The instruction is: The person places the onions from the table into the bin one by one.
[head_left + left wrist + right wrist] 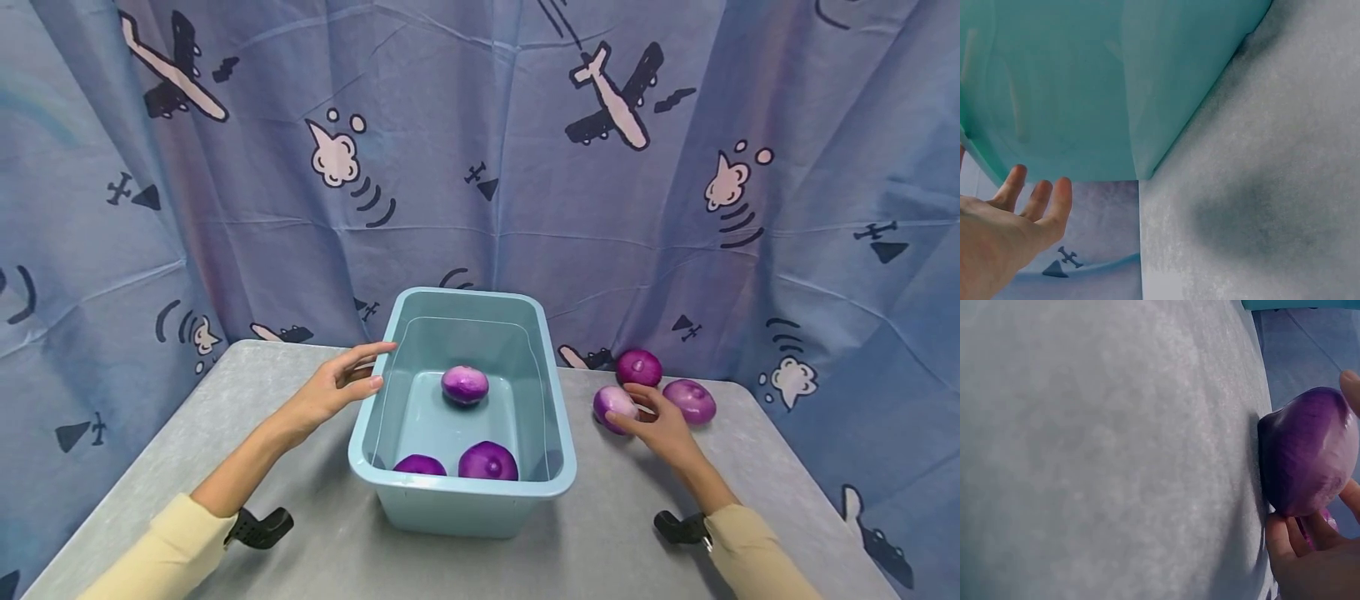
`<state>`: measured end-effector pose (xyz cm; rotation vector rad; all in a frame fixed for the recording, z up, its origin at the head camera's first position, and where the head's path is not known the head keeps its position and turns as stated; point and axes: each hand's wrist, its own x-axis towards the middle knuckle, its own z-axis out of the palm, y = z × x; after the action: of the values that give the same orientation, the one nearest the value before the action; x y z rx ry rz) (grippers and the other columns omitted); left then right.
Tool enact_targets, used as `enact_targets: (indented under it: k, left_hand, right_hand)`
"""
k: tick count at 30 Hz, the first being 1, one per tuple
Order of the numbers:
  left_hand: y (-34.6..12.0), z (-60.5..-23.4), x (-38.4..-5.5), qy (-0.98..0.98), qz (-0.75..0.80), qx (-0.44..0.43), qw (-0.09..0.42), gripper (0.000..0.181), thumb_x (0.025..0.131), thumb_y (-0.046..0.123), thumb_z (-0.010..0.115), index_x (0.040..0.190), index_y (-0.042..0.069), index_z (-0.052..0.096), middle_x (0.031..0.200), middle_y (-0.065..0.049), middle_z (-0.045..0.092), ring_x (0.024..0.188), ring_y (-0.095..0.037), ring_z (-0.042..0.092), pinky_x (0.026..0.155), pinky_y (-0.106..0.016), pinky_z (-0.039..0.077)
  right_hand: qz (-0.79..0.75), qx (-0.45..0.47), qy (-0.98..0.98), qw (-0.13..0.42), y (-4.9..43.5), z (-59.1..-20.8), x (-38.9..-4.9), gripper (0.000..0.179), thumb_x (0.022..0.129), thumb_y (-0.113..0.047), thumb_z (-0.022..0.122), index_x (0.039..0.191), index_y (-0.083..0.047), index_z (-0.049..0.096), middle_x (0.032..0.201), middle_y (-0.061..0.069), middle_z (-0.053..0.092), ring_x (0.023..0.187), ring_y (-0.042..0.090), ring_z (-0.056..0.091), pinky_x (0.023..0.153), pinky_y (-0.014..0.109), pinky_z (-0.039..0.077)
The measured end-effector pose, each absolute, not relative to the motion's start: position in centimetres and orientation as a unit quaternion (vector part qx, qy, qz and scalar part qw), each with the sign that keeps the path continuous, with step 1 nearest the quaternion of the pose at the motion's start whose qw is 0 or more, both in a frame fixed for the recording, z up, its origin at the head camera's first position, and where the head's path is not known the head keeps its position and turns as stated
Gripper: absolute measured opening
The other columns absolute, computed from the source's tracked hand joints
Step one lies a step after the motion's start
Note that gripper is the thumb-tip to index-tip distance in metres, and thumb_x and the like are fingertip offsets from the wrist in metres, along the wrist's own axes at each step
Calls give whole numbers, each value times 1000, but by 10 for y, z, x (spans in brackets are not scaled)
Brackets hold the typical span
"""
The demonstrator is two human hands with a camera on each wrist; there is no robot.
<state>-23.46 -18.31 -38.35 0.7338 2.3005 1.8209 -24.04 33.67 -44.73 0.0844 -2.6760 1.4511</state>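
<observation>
A light blue plastic bin (461, 512) stands in the middle of the table. Inside it lie three red onions, one toward the back (465, 385) and two by the near wall, such as this onion (488, 461). My left hand (337, 383) is at the bin's left rim, fingers loosely extended; the left wrist view shows its fingers (1060, 203) beside the outer wall. To the right of the bin, my right hand (663, 425) holds a red onion (613, 408) between thumb and fingers, low at the table. In the right wrist view that onion (1307, 453) shows purple and pale pink.
Two more red onions lie close by my right hand, one behind it (639, 367) and one to its right (692, 401). A blue curtain (435, 150) printed with airplanes hangs along the back and sides of the grey table (300, 517).
</observation>
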Motion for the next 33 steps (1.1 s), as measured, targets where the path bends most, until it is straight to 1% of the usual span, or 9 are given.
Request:
enact_targets:
  k: [11,18,22,27,28,31,33]
  left_hand:
    - [-182,-383,-235,759,601,242,59,53,102,25,64,152,20,48,156,-6,40,145,-35,30,113,-60,27]
    - [-182,-383,-235,748,609,256,56,53,102,21,63,153,15,47,156,-7,41,145,-34,30,113,-56,27]
    - [-182,-382,-235,751,608,253,55,53,102,23,63,153,17,48,156,-6,41,145,-34,30,113,-57,27]
    - [-183,-383,-235,752,606,251,58,53,102,23,63,153,17,48,156,-7,41,145,-35,30,113,-58,27]
    - [-183,-383,-235,752,607,250,59,54,102,23,63,153,17,47,156,-7,41,145,-35,30,113,-58,27]
    - [-182,-383,-235,753,606,250,58,54,102,23,63,153,17,47,156,-7,41,145,-34,30,113,-58,28]
    - [-183,-383,-235,753,606,250,57,54,102,23,63,153,17,47,156,-7,41,145,-35,30,113,-58,28]
  right_hand:
    - [479,16,-876,42,336,-452,-247,70,93,-28,78,147,1,45,146,31,45,130,46,46,105,57,41]
    - [484,18,-874,38,335,-446,-242,69,93,-30,78,146,-1,46,145,30,45,130,45,46,105,58,40]
    - [478,22,-877,37,337,-442,-239,71,93,-33,77,148,-2,45,146,29,46,130,44,46,105,58,40]
    - [468,30,-882,40,343,-439,-235,70,94,-33,76,149,-3,45,145,30,46,129,46,47,104,59,41]
    - [468,33,-882,42,344,-437,-234,70,94,-32,76,149,-3,45,145,29,46,128,46,48,103,57,42]
    - [473,43,-879,46,346,-429,-231,67,95,-28,76,149,-3,45,145,29,47,127,46,49,97,37,48]
    - [479,53,-875,49,346,-422,-229,66,95,-25,75,149,-2,45,144,29,47,127,45,49,91,24,48]
